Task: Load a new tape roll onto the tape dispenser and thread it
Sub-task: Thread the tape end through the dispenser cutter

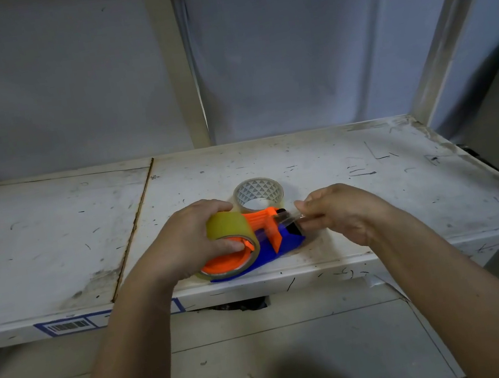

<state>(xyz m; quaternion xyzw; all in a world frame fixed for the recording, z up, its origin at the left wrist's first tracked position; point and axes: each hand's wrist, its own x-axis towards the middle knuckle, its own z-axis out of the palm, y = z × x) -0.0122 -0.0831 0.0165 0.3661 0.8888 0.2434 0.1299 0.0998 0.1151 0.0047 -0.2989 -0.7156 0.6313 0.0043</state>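
left hand (184, 240) grips the yellowish tape roll (230, 233) on the blue-orange tape dispenser (279, 242); right hand (339, 211) fingers (304, 208) pinch the clear tape end (288, 219) (a spare roll (258, 192) stands behind on the table (373, 202)).

Yellowish tape roll (230, 231) mounted on blue-orange tape dispenser (279, 246), perhaps threaded

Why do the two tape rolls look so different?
The yellowish roll sits on the dispenser, on its orange hub, held by the left hand; the clear roll rests alone on the shelf behind. The yellowish roll is thick with tape; the clear roll looks thin, its patterned core showing. Both are wide packing tape.
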